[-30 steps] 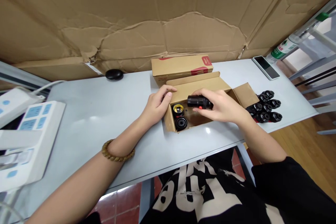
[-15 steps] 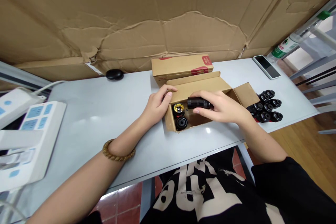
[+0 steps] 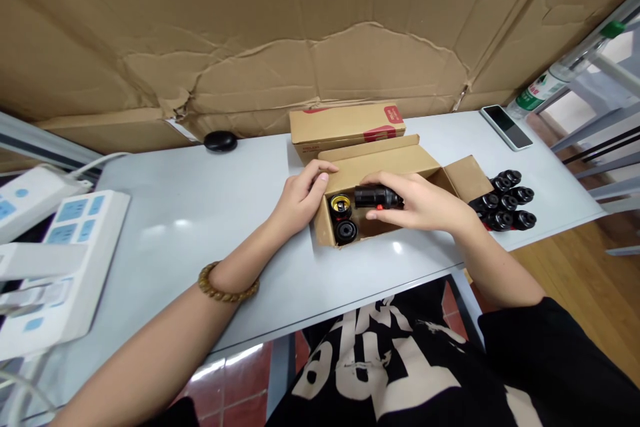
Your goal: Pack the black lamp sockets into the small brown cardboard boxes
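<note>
My right hand grips a black flashlight with a small red button, lying sideways over the open cardboard box. My left hand holds the box's back left corner, its thumb and fingers closed at the edge by the raised lid. Inside the box at its left end stand two similar black pieces. One has a yellow ring round its top; the other shows a black round end. Several more black flashlights stand grouped to the right of the box.
A closed box with red print lies behind. Further off are a black mouse, a phone and a plastic bottle. White power strips are at left, and a cardboard wall rises at the back.
The flashlight in my right hand has turned, so its red button now shows. My left hand stays on the box, and the view has shifted slightly.
</note>
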Demonstrator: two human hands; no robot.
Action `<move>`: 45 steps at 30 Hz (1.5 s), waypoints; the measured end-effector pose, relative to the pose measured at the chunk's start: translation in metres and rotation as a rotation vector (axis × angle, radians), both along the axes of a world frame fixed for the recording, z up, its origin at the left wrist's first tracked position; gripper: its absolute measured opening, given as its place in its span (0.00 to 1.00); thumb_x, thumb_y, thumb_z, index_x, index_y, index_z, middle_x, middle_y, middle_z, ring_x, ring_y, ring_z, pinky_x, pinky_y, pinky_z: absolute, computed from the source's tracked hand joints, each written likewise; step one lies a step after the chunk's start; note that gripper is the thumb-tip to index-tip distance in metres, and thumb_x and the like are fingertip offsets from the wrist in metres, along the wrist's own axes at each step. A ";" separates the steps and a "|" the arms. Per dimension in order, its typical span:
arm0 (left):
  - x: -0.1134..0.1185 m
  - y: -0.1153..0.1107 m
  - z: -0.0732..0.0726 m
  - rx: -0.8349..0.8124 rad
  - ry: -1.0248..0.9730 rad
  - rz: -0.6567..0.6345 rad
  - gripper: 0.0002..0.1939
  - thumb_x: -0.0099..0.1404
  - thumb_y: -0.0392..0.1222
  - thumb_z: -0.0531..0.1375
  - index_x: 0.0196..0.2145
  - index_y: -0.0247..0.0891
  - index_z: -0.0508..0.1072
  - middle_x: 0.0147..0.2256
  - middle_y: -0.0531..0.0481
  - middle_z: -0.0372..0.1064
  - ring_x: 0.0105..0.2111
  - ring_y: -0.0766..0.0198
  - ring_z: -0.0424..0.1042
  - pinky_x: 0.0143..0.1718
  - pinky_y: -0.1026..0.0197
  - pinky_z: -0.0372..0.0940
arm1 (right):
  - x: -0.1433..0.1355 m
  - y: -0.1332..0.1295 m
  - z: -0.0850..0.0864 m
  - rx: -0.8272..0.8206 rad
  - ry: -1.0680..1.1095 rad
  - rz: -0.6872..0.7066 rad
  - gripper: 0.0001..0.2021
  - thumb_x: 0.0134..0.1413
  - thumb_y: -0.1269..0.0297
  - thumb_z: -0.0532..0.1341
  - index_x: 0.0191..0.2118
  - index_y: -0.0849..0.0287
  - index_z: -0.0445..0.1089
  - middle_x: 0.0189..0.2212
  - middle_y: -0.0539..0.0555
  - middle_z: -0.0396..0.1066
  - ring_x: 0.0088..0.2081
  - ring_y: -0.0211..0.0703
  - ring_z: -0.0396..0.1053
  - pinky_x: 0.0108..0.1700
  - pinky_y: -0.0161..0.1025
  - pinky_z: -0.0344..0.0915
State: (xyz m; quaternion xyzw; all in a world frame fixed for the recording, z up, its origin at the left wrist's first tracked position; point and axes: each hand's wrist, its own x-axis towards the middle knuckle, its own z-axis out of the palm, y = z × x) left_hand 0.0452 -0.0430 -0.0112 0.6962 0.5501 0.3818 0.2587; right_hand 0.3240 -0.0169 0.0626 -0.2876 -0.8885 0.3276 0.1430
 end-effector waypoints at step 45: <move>-0.001 0.001 -0.001 -0.005 0.018 0.005 0.18 0.79 0.52 0.51 0.53 0.42 0.77 0.39 0.48 0.77 0.42 0.53 0.75 0.39 0.55 0.65 | -0.004 0.003 0.009 -0.251 -0.218 0.215 0.20 0.74 0.65 0.59 0.65 0.61 0.77 0.57 0.60 0.83 0.49 0.49 0.82 0.53 0.45 0.74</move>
